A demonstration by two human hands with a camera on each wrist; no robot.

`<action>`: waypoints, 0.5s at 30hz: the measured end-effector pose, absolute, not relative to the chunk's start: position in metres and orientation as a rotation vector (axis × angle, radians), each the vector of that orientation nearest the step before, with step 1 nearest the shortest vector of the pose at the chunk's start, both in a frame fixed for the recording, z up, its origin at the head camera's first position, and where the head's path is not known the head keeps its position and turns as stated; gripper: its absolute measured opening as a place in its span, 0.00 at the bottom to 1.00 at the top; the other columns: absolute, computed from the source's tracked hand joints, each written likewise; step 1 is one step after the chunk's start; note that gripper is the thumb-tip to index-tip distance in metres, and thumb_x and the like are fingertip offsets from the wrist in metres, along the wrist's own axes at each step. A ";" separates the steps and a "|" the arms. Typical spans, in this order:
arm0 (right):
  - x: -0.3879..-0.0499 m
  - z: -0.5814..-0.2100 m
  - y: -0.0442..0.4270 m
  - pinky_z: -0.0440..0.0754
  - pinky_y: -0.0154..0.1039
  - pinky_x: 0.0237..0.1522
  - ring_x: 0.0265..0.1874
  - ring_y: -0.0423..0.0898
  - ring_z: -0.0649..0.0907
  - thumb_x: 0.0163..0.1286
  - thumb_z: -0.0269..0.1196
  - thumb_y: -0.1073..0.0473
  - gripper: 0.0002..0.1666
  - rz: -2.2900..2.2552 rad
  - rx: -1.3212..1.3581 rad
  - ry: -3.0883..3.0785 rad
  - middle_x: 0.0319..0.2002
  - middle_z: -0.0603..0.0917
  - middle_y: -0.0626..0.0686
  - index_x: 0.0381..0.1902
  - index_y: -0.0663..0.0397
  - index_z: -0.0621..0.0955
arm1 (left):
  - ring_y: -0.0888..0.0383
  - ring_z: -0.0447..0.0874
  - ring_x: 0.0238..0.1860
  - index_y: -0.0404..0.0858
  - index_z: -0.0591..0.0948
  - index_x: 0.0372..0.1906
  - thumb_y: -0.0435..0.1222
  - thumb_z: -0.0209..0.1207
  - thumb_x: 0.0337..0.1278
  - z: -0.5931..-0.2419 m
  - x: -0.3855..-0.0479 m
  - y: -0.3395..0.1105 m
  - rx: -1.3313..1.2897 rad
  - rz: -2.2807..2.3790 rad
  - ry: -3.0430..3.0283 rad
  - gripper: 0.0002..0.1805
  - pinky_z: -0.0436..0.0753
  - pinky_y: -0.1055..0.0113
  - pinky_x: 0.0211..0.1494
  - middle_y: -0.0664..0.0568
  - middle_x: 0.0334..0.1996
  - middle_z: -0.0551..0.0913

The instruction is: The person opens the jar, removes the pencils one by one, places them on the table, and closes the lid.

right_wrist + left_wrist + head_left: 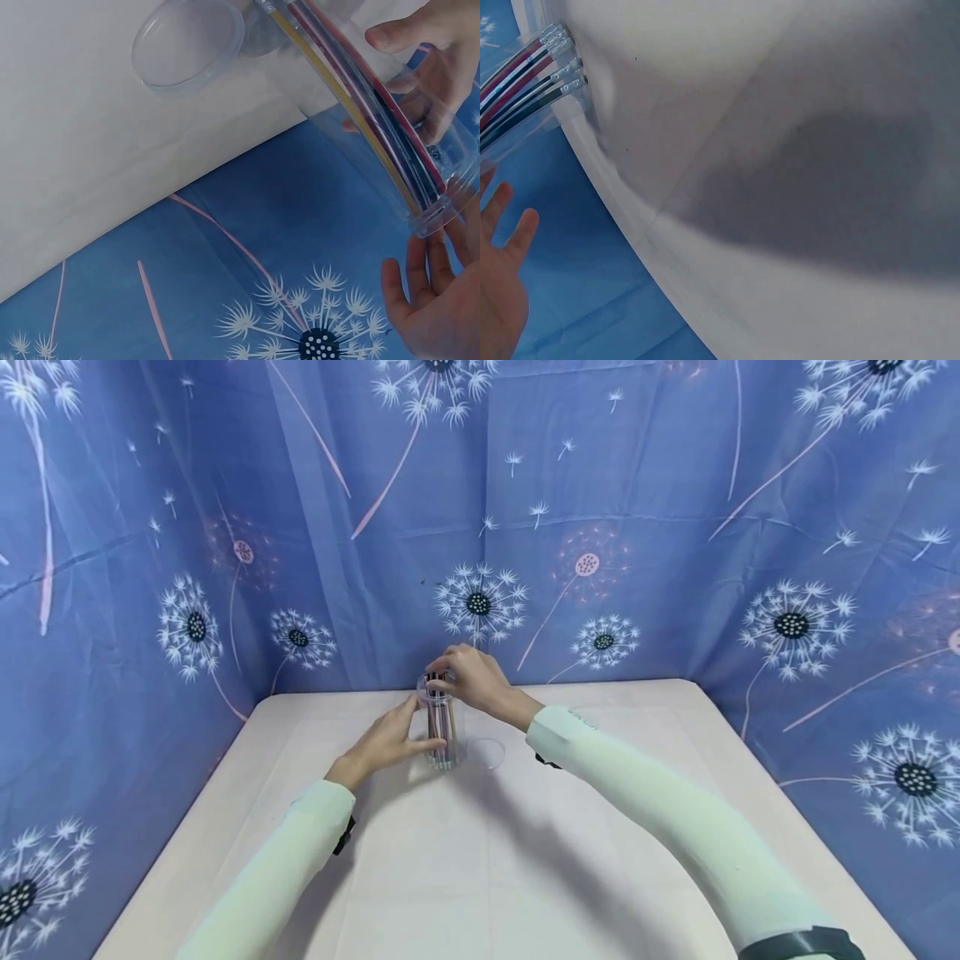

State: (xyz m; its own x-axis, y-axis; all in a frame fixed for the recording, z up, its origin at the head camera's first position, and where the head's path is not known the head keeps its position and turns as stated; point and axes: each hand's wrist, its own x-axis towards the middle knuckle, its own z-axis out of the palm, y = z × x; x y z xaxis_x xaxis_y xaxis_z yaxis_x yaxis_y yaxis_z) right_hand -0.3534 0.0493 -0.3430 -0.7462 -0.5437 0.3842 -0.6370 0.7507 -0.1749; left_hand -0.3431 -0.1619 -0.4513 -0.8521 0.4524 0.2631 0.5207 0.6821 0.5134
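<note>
A clear jar [458,727] with several long pencils [442,727] stands near the table's back edge. My left hand [386,739] holds its side, thumb low and fingers higher; the right wrist view shows this hand [435,75] around the jar. At the mouth, my right hand [476,681] pinches the upper ends of the pencils; its other fingers are loosely spread in the right wrist view [431,307]. The left wrist view catches the pencils' lower ends [562,60] and part of my left hand [502,277].
A round clear lid [187,45] lies on the pale table [487,860], just right of the jar in the head view [487,752]. Behind the table's back edge hangs a blue curtain [420,568] with dandelion prints, with more of it along both sides.
</note>
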 end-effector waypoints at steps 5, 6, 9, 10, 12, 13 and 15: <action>-0.354 -0.345 0.050 0.86 0.35 0.38 0.42 0.44 0.84 0.71 0.70 0.44 0.17 0.432 0.930 -2.614 0.46 0.88 0.46 0.51 0.43 0.90 | 0.42 0.75 0.69 0.46 0.60 0.78 0.61 0.72 0.54 -0.451 -0.342 -0.162 -0.818 -0.903 -2.757 0.53 0.76 0.42 0.71 0.46 0.68 0.77; -0.354 -0.345 0.050 0.86 0.36 0.39 0.43 0.44 0.84 0.71 0.70 0.45 0.16 0.434 0.932 -2.610 0.46 0.89 0.45 0.51 0.43 0.90 | 0.41 0.75 0.69 0.46 0.60 0.78 0.61 0.72 0.54 -0.452 -0.342 -0.162 -0.820 -0.905 -2.755 0.53 0.76 0.42 0.71 0.46 0.68 0.77; -0.354 -0.346 0.051 0.87 0.37 0.42 0.46 0.45 0.85 0.71 0.70 0.46 0.14 0.444 0.937 -2.595 0.47 0.90 0.44 0.50 0.43 0.90 | 0.41 0.75 0.69 0.46 0.58 0.79 0.61 0.72 0.54 -0.452 -0.342 -0.161 -0.822 -0.907 -2.753 0.54 0.76 0.41 0.71 0.46 0.68 0.77; -0.354 -0.346 0.051 0.87 0.37 0.43 0.46 0.45 0.85 0.71 0.70 0.47 0.14 0.451 0.939 -2.591 0.46 0.90 0.44 0.50 0.43 0.90 | 0.41 0.75 0.69 0.47 0.58 0.80 0.62 0.72 0.54 -0.452 -0.342 -0.161 -0.822 -0.907 -2.755 0.55 0.76 0.41 0.71 0.46 0.69 0.76; -0.353 -0.346 0.050 0.87 0.37 0.43 0.46 0.44 0.85 0.71 0.71 0.48 0.13 0.460 0.940 -2.582 0.46 0.90 0.44 0.49 0.43 0.90 | 0.41 0.75 0.69 0.47 0.57 0.80 0.61 0.72 0.54 -0.452 -0.342 -0.161 -0.824 -0.909 -2.759 0.55 0.76 0.42 0.71 0.46 0.69 0.76; -0.353 -0.346 0.050 0.87 0.37 0.43 0.45 0.44 0.85 0.71 0.71 0.48 0.13 0.466 0.942 -2.579 0.45 0.90 0.44 0.49 0.43 0.90 | 0.41 0.74 0.70 0.47 0.57 0.80 0.61 0.72 0.54 -0.452 -0.342 -0.161 -0.824 -0.909 -2.760 0.55 0.76 0.42 0.71 0.46 0.70 0.75; -0.352 -0.347 0.050 0.87 0.36 0.42 0.44 0.44 0.85 0.70 0.71 0.49 0.12 0.479 0.942 -2.575 0.45 0.90 0.44 0.49 0.42 0.90 | 0.42 0.74 0.70 0.48 0.56 0.81 0.61 0.72 0.55 -0.452 -0.342 -0.161 -0.824 -0.910 -2.764 0.55 0.75 0.43 0.72 0.46 0.71 0.75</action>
State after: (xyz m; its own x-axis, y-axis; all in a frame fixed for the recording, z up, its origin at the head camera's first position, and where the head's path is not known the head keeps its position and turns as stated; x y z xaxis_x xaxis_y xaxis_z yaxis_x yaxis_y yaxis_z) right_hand -0.3524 0.0500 -0.3465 -0.7145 -0.5460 0.4374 -0.6667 0.7208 -0.1894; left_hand -0.3424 -0.1610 -0.4516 -0.8452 0.4608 0.2707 0.5315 0.6717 0.5161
